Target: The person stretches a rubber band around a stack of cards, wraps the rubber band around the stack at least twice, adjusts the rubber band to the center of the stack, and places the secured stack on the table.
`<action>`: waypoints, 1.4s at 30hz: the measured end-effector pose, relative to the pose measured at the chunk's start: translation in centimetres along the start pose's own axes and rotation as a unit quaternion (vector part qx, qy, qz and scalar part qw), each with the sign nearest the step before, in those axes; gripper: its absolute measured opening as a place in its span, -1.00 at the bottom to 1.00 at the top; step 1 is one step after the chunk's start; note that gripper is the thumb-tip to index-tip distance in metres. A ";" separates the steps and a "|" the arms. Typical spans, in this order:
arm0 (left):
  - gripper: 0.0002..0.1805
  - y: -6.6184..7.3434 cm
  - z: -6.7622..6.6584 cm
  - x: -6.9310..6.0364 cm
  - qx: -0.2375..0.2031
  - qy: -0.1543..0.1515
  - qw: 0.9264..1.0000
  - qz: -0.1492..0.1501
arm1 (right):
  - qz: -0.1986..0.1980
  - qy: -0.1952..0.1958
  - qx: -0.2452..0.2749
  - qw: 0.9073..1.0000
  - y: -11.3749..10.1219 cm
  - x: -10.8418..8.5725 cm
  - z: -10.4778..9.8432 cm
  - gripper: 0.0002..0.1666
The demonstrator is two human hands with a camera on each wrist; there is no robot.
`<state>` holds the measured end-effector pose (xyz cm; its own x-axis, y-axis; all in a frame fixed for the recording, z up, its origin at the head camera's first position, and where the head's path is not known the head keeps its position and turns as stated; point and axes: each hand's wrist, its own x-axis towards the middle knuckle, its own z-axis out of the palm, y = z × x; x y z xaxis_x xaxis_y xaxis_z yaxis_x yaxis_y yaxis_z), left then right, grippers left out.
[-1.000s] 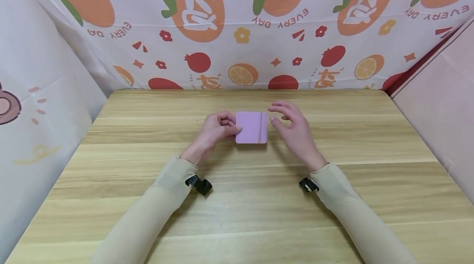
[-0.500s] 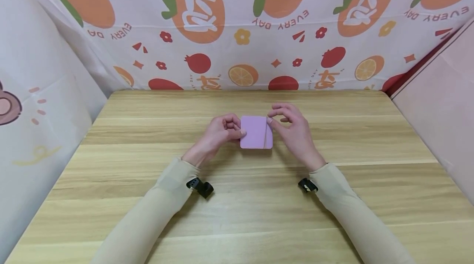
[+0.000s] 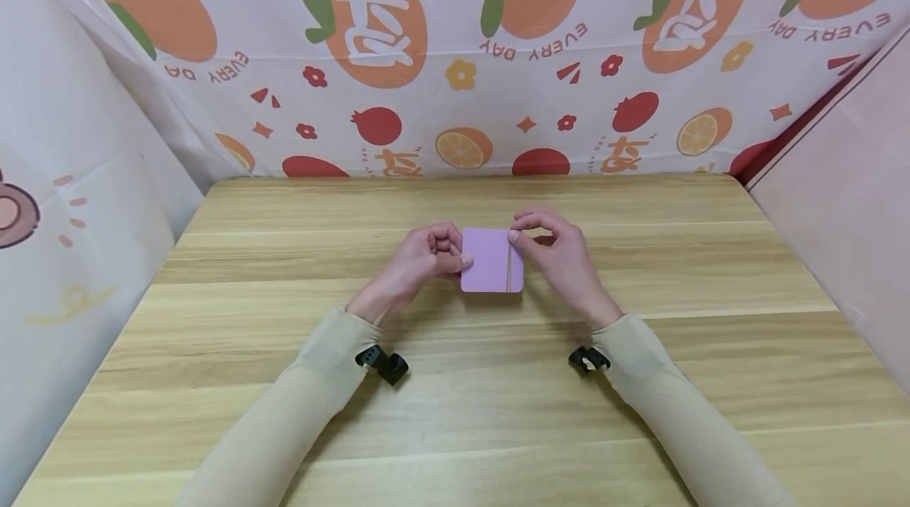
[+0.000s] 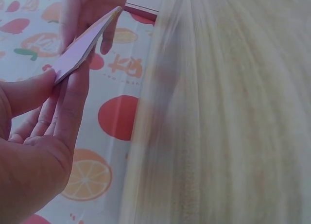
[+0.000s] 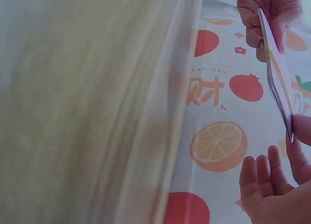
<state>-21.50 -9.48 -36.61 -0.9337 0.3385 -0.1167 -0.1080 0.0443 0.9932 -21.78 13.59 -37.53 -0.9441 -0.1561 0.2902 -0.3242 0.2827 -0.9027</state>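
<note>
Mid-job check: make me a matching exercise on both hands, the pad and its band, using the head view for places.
1. left hand
2. pad
3. right hand
4. thin band

A. pale purple
B. at the upper right corner of the square
C. tan, running up and down near the square's right edge
D. at the square's left edge

Pairs: 1-D, 2-A, 3-B, 4-C

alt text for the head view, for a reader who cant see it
A person's left hand and right hand pinch a small purple booklet with a thin band near its right edge, above a wood-grain table; a fruit-print cloth hangs behind.
</note>
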 end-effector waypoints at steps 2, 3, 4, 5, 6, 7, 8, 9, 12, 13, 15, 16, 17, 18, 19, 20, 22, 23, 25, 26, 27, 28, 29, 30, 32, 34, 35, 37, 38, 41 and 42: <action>-0.82 0.0 0.0 0.0 -0.002 -0.001 1.000 -0.001 | 0.016 -0.005 0.019 1.000 0.1 0.0 0.0 -0.78; -0.81 -0.1 0.1 -0.1 -0.005 -0.003 1.000 -0.001 | 0.025 -0.006 0.028 0.999 0.1 0.1 0.0 -0.78; -0.81 -0.1 0.1 -0.1 -0.008 -0.004 1.000 0.000 | 0.032 -0.007 0.036 0.999 0.1 0.1 0.0 -0.78; -0.81 -0.1 0.2 -0.1 -0.011 -0.005 1.000 -0.001 | 0.037 -0.008 0.044 0.998 0.1 0.1 0.0 -0.77; -0.81 -0.1 0.2 -0.1 -0.014 -0.007 1.000 0.000 | 0.042 -0.009 0.050 0.998 0.1 0.1 0.1 -0.77; -0.81 -0.1 0.2 -0.1 -0.017 -0.009 1.000 0.002 | 0.046 -0.009 0.054 0.997 0.1 0.1 0.1 -0.77; -0.81 -0.1 0.3 -0.1 -0.019 -0.012 1.000 0.003 | 0.050 -0.010 0.055 0.997 0.1 0.1 0.1 -0.77; -0.81 -0.2 0.3 -0.2 -0.021 -0.014 1.000 0.002 | 0.052 -0.011 0.054 0.997 0.1 0.1 0.1 -0.77; -0.81 -0.2 0.5 -0.1 -0.023 -0.017 1.000 0.001 | 0.061 -0.013 0.051 0.997 0.1 0.1 0.3 -0.77; -0.81 -0.3 0.5 -0.1 -0.022 -0.017 1.000 -0.001 | 0.063 -0.013 0.048 0.997 0.2 0.0 0.3 -0.76; -0.81 -0.4 0.6 -0.1 -0.023 -0.017 1.000 -0.004 | 0.068 -0.011 0.050 0.996 0.2 0.0 0.4 -0.76; -0.81 -0.4 0.6 -0.1 -0.022 -0.016 1.000 -0.005 | 0.071 -0.010 0.050 0.996 0.2 0.0 0.4 -0.76; -0.81 -0.5 0.6 -0.1 -0.021 -0.015 1.000 -0.006 | 0.073 -0.008 0.050 0.996 0.2 0.0 0.4 -0.75; -0.82 -0.5 0.6 -0.1 -0.019 -0.015 1.000 -0.006 | 0.076 -0.007 0.049 0.996 0.2 -0.1 0.4 -0.75; -0.82 -0.5 0.6 -0.1 -0.018 -0.015 1.000 -0.007 | 0.078 -0.006 0.049 0.996 0.2 -0.1 0.3 -0.74; -0.82 -0.5 0.6 -0.1 -0.017 -0.016 1.000 -0.007 | 0.085 -0.006 0.048 0.995 -0.3 -0.2 0.2 -0.74; -0.83 -0.5 0.6 -0.1 -0.014 -0.019 1.000 -0.006 | 0.090 -0.007 0.043 0.995 -1.2 -0.4 0.2 -0.75; -0.83 -0.5 0.7 -0.1 -0.014 -0.021 1.000 -0.007 | 0.091 -0.009 0.043 0.995 -1.4 -0.4 0.2 -0.75; -0.84 -0.5 0.7 -0.1 -0.013 -0.023 1.000 -0.007 | 0.095 -0.011 0.044 0.994 -1.5 -0.4 0.2 -0.75; -0.84 -0.5 0.7 0.0 -0.011 -0.024 1.000 -0.006 | 0.096 -0.012 0.046 0.994 -1.5 -0.4 0.2 -0.75; -0.84 -0.6 0.7 -0.1 -0.010 -0.025 1.000 -0.007 | 0.094 -0.011 0.048 0.994 -1.0 -0.3 0.3 -0.74; -0.84 -0.6 0.7 -0.1 -0.009 -0.025 1.000 -0.006 | 0.093 -0.012 0.052 0.994 -0.5 -0.2 0.4 -0.73; -0.84 -0.6 0.7 -0.1 -0.008 -0.025 1.000 -0.006 | 0.094 -0.011 0.055 0.994 -0.1 -0.1 0.4 -0.72; -0.84 -0.6 0.7 -0.1 -0.008 -0.024 1.000 -0.006 | 0.095 -0.011 0.058 0.994 0.1 -0.1 0.4 -0.70; -0.84 -0.6 0.7 -0.1 -0.011 -0.023 1.000 -0.007 | 0.095 -0.016 0.063 0.993 0.2 -0.1 0.4 -0.67; -0.84 -0.6 0.7 -0.1 -0.016 -0.022 1.000 -0.008 | 0.092 -0.027 0.063 0.993 0.2 -0.2 0.3 -0.62; -0.84 -0.6 0.8 -0.1 -0.019 -0.021 1.000 -0.010 | 0.091 -0.032 0.063 0.993 0.2 -0.2 0.3 -0.60; -0.84 -0.6 0.8 -0.1 -0.025 -0.017 0.999 -0.011 | 0.085 -0.041 0.065 0.993 0.1 -0.3 0.2 -0.55; -0.84 -0.6 0.8 -0.1 -0.028 -0.014 0.999 -0.012 | 0.082 -0.044 0.066 0.993 0.0 -0.3 0.1 -0.53; -0.83 -0.5 0.8 -0.1 -0.034 -0.005 0.999 -0.011 | 0.080 -0.044 0.066 0.994 -0.1 -0.2 0.0 -0.49; -0.83 -0.5 0.7 -0.1 -0.036 0.000 0.999 -0.011 | 0.081 -0.043 0.066 0.994 -0.2 -0.2 0.0 -0.49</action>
<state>-21.11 -8.84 -37.09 -0.9310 0.3381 -0.1379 -0.1523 -0.0163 0.9882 -21.52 13.54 -37.39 -0.9732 -0.1998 0.1139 -0.1515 0.1842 -0.9712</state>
